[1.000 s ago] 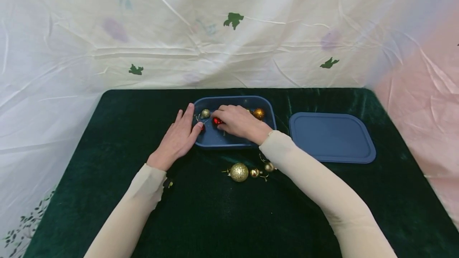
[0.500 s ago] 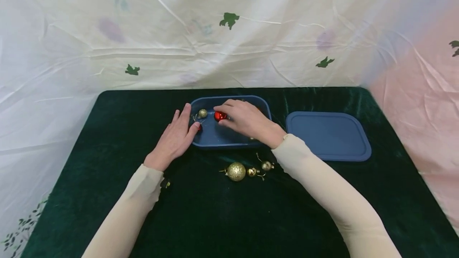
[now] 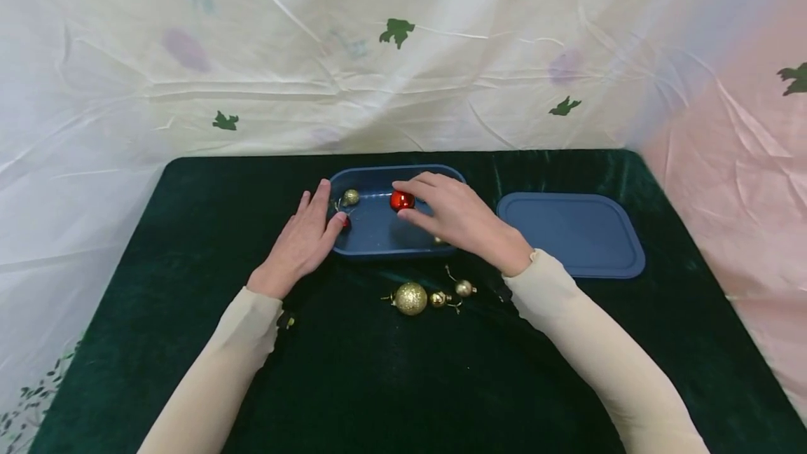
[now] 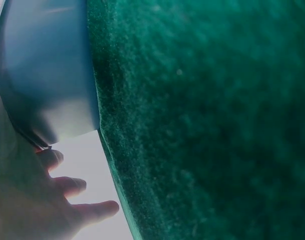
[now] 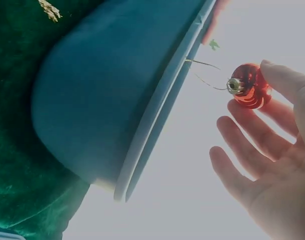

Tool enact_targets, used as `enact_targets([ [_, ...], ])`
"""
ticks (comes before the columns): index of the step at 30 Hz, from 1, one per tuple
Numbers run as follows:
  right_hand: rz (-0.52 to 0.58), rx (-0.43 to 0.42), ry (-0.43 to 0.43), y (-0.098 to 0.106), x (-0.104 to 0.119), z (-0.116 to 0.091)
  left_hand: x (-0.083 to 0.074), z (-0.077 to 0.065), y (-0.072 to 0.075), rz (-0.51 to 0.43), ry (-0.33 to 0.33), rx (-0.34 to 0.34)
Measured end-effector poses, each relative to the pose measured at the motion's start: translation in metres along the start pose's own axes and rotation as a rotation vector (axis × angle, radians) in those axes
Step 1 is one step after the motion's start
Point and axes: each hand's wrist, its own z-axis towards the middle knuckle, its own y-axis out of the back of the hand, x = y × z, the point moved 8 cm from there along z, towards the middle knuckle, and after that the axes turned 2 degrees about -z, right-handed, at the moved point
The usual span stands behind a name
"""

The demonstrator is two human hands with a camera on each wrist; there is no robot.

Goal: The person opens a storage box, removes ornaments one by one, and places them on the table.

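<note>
My right hand (image 3: 463, 219) pinches a shiny red Christmas bauble (image 3: 402, 200) between thumb and fingers, over the blue container (image 3: 378, 252). In the right wrist view the red bauble (image 5: 250, 86) shows its gold cap and a thin loop of string, above the container's rim (image 5: 157, 107); the other fingers are spread. My left hand (image 3: 293, 240) rests against the container's left end, fingers straight, thumb over the rim. Inside lie a glittery gold bauble (image 3: 350, 197), a red one (image 3: 345, 221) partly behind the left thumb, and a gold one (image 3: 439, 239) partly hidden by the right hand.
On the green cloth-covered table (image 3: 391, 384), in front of the container, lie a large glittery gold bauble (image 3: 410, 298) and two smaller gold ones (image 3: 438, 299). A flat blue lid (image 3: 570, 235) lies to the right. A pale patterned curtain (image 3: 302, 54) hangs behind.
The right hand has lifted the red bauble from inside the container and moved it rightward. The left hand stays at the container's left end. The view has shifted slightly.
</note>
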Motion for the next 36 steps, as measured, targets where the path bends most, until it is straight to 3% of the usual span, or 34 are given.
enact_targets([
  [21, 0.053, -0.196, -0.01, 0.03, -0.004, -0.059, 0.0, -0.001, 0.0, 0.003, -0.014, -0.003],
  [36, 0.05, -0.241, -0.057, 0.041, -0.01, -0.097, 0.0, -0.001, 0.0, -0.001, -0.016, -0.002],
])
